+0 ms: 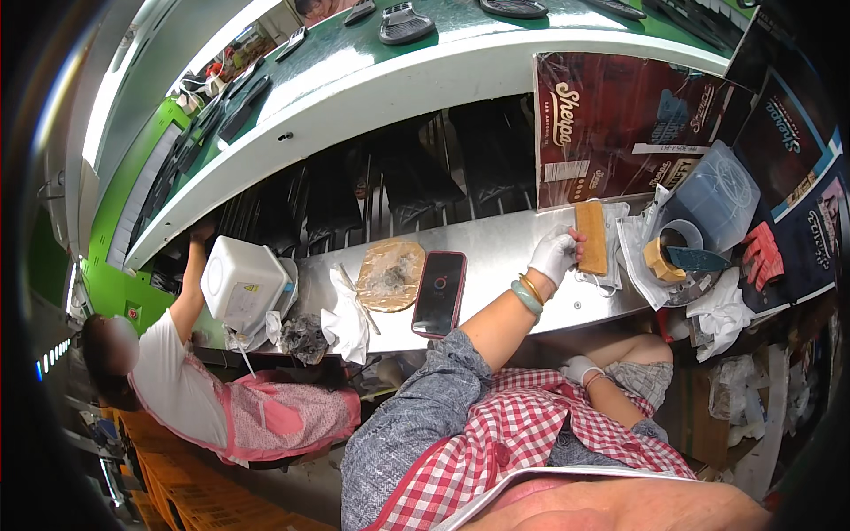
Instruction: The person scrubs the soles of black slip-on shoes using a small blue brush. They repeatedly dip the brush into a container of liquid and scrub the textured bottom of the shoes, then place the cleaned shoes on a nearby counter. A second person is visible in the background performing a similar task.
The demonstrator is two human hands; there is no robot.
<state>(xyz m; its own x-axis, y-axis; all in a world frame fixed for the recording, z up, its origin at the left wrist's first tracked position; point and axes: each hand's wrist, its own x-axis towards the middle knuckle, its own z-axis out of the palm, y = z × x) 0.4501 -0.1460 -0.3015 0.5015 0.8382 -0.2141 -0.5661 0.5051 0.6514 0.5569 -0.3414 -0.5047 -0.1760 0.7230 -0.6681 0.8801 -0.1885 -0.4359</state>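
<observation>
My left hand (556, 253), in a white glove with bare fingertips, is at the bench's right part. Its fingers are closed at the left edge of a flat tan rectangular block (591, 239), which stands out over a pale cloth (613, 215). Bracelets circle that wrist. Down by my lap, my right hand (581, 370) wears a white glove; its fingers are too small and partly hidden to read. A dark phone with a red rim (440, 294) lies left of my left forearm, beside a round tan disc (390, 276) with clear film on it.
A green conveyor (336, 62) carrying black soles curves above the bench (522, 234). Right stand cardboard panels (620, 124), a clear plastic tub (717, 190), a brush (695, 258) and a red glove (761, 255). Left are a white canister (243, 274) and a co-worker in a pink apron (274, 411).
</observation>
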